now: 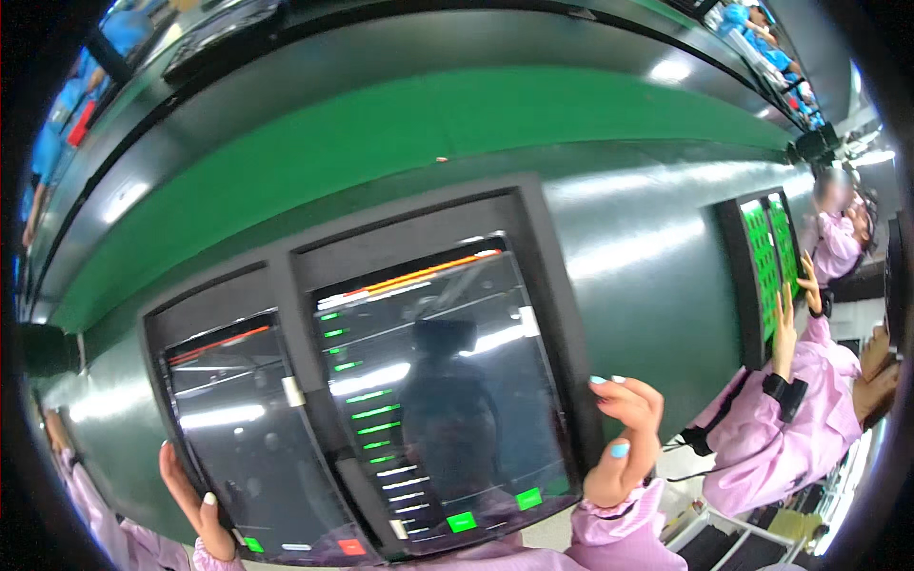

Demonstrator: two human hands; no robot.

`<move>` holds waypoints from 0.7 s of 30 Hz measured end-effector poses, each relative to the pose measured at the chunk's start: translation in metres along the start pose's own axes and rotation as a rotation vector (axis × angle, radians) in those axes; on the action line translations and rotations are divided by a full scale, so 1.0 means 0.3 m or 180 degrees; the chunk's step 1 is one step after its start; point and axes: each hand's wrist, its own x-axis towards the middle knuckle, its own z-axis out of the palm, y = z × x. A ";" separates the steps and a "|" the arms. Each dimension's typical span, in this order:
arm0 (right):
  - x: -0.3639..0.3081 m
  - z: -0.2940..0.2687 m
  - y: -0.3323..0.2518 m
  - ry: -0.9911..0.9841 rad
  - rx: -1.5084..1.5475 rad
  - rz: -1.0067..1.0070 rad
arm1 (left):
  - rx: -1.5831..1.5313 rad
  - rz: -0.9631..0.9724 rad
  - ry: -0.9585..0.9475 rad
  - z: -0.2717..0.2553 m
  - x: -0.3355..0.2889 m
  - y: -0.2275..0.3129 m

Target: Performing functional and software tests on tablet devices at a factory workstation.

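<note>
Both hands are bare. At the right side of the black frame (pixel 552 285), the right hand (pixel 628 433) wears light blue polish on its thumbnail (pixel 620 450) and on a fingertip. Its pink sleeve (pixel 628 538) has a gathered cuff and what seem to be fine woven lines, though blur makes this uncertain. At the frame's lower left, the left hand (pixel 198 504) has a pale, whitish thumbnail (pixel 209 498) above a small piece of matching pink sleeve (pixel 215 560).

Your large tablet (pixel 457 400) and small tablet (pixel 248 428) are looking glossy, glass-like, mirroring lamp streaks. Surrounding black frame (pixel 555 276): appearing matt, smooth. Your dark green table (pixel 647 295) is gleaming smoothly. Your pink sleeve (pixel 624 535) is creasing, soft cloth.
</note>
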 end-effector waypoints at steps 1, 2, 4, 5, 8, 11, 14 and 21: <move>0.005 0.000 0.004 -0.0073 0.0196 0.0109 | 0.0070 0.0065 -0.0023 -0.022 -0.002 -0.002; 0.011 -0.002 0.004 -0.0179 0.0138 0.0124 | 0.0144 0.0131 -0.0039 -0.037 -0.002 0.002; 0.010 -0.003 0.004 -0.0252 -0.0033 0.0131 | 0.0066 0.0179 -0.0045 -0.021 0.005 -0.014; 0.015 -0.004 0.001 -0.0331 -0.0078 0.0162 | -0.0003 0.0156 -0.0042 -0.022 0.008 -0.016; 0.017 -0.006 -0.002 -0.0308 -0.0028 0.0388 | -0.0187 0.0158 -0.0074 -0.015 0.005 -0.034; 0.029 -0.020 -0.005 -0.0407 -0.0054 0.0431 | -0.0234 0.0052 0.0007 -0.007 0.009 -0.013; 0.026 -0.018 -0.002 -0.0356 0.0082 0.0519 | -0.0553 0.0356 -0.0331 -0.021 0.011 -0.010; 0.028 -0.011 0.024 -0.0233 0.0568 0.0958 | -0.0848 0.0467 -0.0040 0.029 0.014 0.044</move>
